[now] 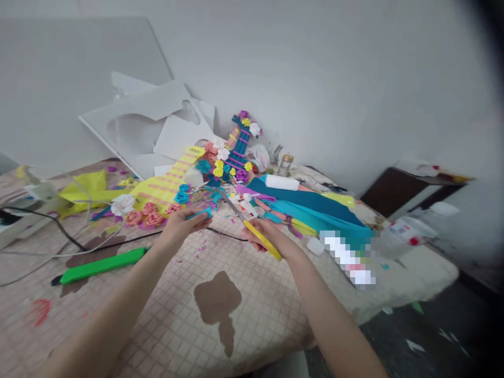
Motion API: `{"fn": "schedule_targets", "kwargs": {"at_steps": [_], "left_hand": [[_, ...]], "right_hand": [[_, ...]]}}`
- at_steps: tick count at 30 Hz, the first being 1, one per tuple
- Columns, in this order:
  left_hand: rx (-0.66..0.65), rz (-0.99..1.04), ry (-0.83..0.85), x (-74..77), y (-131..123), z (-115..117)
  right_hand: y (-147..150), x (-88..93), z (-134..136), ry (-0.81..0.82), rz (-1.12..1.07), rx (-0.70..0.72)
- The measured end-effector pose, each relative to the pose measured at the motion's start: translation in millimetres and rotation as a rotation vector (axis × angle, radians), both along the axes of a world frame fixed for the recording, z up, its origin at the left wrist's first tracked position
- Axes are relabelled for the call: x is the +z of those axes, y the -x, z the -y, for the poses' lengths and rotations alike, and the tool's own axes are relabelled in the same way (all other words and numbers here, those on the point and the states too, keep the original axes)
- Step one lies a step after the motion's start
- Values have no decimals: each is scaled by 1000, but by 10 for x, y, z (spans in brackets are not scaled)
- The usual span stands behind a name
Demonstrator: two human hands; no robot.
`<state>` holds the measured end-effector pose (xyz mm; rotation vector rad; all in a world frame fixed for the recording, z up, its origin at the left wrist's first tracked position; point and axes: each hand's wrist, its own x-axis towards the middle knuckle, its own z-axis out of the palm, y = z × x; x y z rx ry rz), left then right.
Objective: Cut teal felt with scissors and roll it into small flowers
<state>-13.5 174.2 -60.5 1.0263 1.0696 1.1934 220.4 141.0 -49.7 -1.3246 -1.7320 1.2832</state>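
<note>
While the left hand [181, 221] pinches a small piece of bright blue paper [205, 214] between thumb and fingers, the head view shows the right hand [275, 236] wrapped around a pair of yellow-handled scissors [249, 226]. The hands are apart from each other above the patterned tablecloth [169, 325], and the blades point forward and to the left, near the paper but seemingly not touching it. Whether the blades are parted cannot be told at this angle. The step in hand looks like trimming the piece; a cut would call for a steady left grip with an edge left free, and for blades turned toward that edge, clear of the fingertips. The blue paper is at the left fingertips, nearer the person than the yellow guitar-shaped piece [157, 186]. It looks narrow and slightly folded, probably light and easy to crease, with part of it hidden by the grip
</note>
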Motion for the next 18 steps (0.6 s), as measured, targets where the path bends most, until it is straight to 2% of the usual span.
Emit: {"fn": "schedule_targets", "kwargs": {"at_steps": [2,3,6,9,11,15,18], "left_hand": [[-7,-33,7,-42,-5,-4],[-10,-46,15,-58,-12,-5],[-32,-84,20,-92,-45,10],[-102,-172,32,-117,-69,59],[-171,-242,57,-132,-78,108],[-237,-312,76,-151,-95,229],[-240,-321,76,-165,-107,305]], "right_hand": [[-183,59,115,-224,279,-50],[-283,46,160,-287,392,-74],[-592,-136,224,-327,677,-176],[-860,-358,224,-321,742,-217],[-992,-428,218,-325,756,-223],[-1101,-340,200,-356,757,-235],[-973,-208,152,-399,707,-265]]}}
